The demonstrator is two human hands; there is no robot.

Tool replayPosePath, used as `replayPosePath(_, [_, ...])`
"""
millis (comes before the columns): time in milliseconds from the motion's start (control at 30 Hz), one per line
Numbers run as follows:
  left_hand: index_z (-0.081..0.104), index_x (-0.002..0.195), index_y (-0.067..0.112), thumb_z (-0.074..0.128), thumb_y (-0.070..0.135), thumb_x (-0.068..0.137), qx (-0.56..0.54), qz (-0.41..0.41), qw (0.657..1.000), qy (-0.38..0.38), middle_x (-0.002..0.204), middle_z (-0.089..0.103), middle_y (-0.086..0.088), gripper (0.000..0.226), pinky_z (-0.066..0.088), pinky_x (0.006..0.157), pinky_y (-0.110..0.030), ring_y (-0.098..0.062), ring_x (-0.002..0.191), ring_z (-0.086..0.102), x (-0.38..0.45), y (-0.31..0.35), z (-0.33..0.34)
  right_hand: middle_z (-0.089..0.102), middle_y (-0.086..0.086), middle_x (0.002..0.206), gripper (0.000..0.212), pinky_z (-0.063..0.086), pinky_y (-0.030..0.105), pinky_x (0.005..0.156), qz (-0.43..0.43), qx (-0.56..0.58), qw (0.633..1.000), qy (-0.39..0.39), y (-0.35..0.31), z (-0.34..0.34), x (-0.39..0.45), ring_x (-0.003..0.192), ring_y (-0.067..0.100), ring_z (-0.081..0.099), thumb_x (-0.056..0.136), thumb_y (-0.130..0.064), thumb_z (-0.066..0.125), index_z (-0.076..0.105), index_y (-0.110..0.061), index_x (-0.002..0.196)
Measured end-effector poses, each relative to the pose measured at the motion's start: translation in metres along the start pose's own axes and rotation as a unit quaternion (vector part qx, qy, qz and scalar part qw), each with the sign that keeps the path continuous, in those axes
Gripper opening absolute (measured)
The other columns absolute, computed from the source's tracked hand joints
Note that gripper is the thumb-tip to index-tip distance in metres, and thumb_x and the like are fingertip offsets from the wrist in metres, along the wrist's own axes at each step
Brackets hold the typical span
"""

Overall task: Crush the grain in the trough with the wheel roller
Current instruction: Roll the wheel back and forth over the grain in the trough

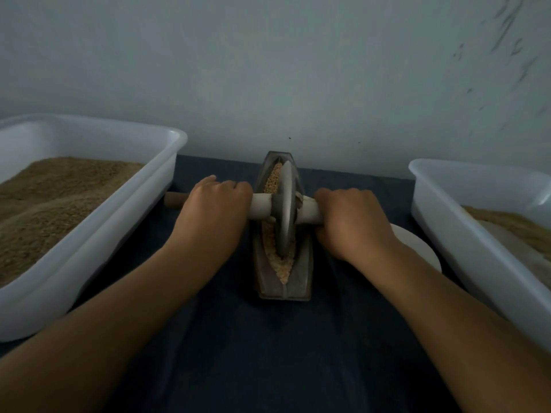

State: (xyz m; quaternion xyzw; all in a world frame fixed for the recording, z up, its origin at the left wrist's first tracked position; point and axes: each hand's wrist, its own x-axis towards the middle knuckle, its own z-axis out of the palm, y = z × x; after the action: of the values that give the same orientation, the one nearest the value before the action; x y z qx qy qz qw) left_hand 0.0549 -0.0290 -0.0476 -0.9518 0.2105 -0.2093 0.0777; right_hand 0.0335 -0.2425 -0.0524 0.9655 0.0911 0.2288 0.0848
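a narrow metal trough (301, 278) stood lengthwise on a dark blue cloth (238, 353), its far end close to a pale wall (268, 70). pale grain (284, 271) lay along its channel, coarse at the far end and finer looking at the near end. the wheel roller (285, 210) stood upright in the channel about midway, its disc edge sunk in the grain, with a wooden handle (262, 207) running crosswise through its hub. the left hand (214, 210) had its fingers curled over the handle just left of the disc, and the brown handle end stuck out beyond it toward the left tub (89, 234). the right hand (351, 222) gripped the handle just right of the disc, fingers wrapped round it. the left tub was white plastic and held a heap of brown meal. a second white tub (477, 234) at the right held some too. a round white plate (417, 248) lay partly hidden under the right wrist, between the trough and the right tub.
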Motion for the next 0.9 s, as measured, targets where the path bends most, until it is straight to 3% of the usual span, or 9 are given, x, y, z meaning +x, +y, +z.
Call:
replayPosePath(133, [0.050, 0.107, 0.017, 0.063, 0.021, 0.088, 0.031, 0.006, 0.999, -0.027, 0.103, 0.064, -0.001, 0.023, 0.035, 0.105, -0.033, -0.017, 0.090, 0.060, 0.025, -0.002, 0.009, 0.064, 0.007, 0.088, 0.023, 0.027, 0.033, 0.065, 0.020, -0.013, 0.999, -0.033, 0.007, 0.012, 0.022, 0.082, 0.032, 0.060, 0.082, -0.033, 0.066, 0.056, -0.018, 0.096])
replayPosePath(233, [0.052, 0.101, 0.017, 0.062, 0.020, 0.090, 0.043, 0.001, 0.998, -0.045, 0.097, 0.064, -0.003, 0.015, 0.040, 0.095, -0.034, -0.018, 0.083, 0.057, 0.049, -0.004, 0.013, 0.064, 0.008, 0.093, 0.023, 0.031, 0.031, 0.065, 0.045, 0.006, 0.996, -0.077, 0.013, 0.020, 0.042, 0.087, 0.031, 0.060, 0.080, -0.032, 0.068, 0.059, -0.019, 0.097])
replayPosePath(367, [0.058, 0.104, 0.013, 0.058, 0.015, 0.091, 0.053, -0.009, 0.996, -0.068, 0.102, 0.066, -0.009, 0.013, 0.047, 0.077, -0.036, -0.026, 0.093, 0.063, 0.076, -0.009, 0.016, 0.066, 0.010, 0.104, 0.026, 0.036, 0.028, 0.065, 0.057, 0.009, 0.990, -0.126, 0.021, 0.030, 0.071, 0.090, 0.027, 0.062, 0.083, -0.031, 0.069, 0.065, -0.017, 0.105])
replayPosePath(500, [0.059, 0.108, 0.010, 0.061, 0.017, 0.091, 0.061, -0.001, 0.995, -0.083, 0.104, 0.066, -0.010, 0.019, 0.043, 0.072, -0.033, -0.026, 0.094, 0.063, 0.092, -0.013, 0.020, 0.064, 0.010, 0.108, 0.028, 0.038, 0.028, 0.064, 0.074, 0.008, 0.982, -0.176, 0.025, 0.032, 0.091, 0.079, 0.024, 0.054, 0.085, -0.032, 0.067, 0.064, -0.018, 0.109])
replayPosePath(567, [0.060, 0.108, 0.011, 0.061, 0.018, 0.090, 0.067, -0.004, 0.994, -0.082, 0.104, 0.066, -0.009, 0.019, 0.043, 0.071, -0.033, -0.025, 0.093, 0.063, 0.092, -0.013, 0.020, 0.064, 0.010, 0.107, 0.027, 0.037, 0.028, 0.063, 0.073, 0.007, 0.983, -0.167, 0.025, 0.033, 0.093, 0.077, 0.024, 0.051, 0.085, -0.032, 0.067, 0.064, -0.018, 0.107])
replayPosePath(700, [0.059, 0.106, 0.016, 0.061, 0.022, 0.090, 0.062, -0.005, 0.996, -0.060, 0.101, 0.065, -0.006, 0.017, 0.046, 0.074, -0.035, -0.024, 0.091, 0.063, 0.077, -0.009, 0.018, 0.066, 0.010, 0.102, 0.023, 0.035, 0.028, 0.064, 0.057, 0.013, 0.992, -0.115, 0.023, 0.033, 0.073, 0.088, 0.028, 0.062, 0.083, -0.029, 0.067, 0.065, -0.018, 0.103])
replayPosePath(900, [0.056, 0.106, 0.020, 0.063, 0.025, 0.089, 0.043, -0.003, 0.998, -0.036, 0.101, 0.065, -0.002, 0.019, 0.044, 0.077, -0.033, -0.022, 0.094, 0.062, 0.040, -0.001, 0.007, 0.063, 0.010, 0.087, 0.024, 0.032, 0.033, 0.061, 0.035, 0.023, 0.998, -0.036, 0.011, 0.018, 0.022, 0.079, 0.033, 0.059, 0.081, -0.031, 0.066, 0.055, -0.015, 0.095])
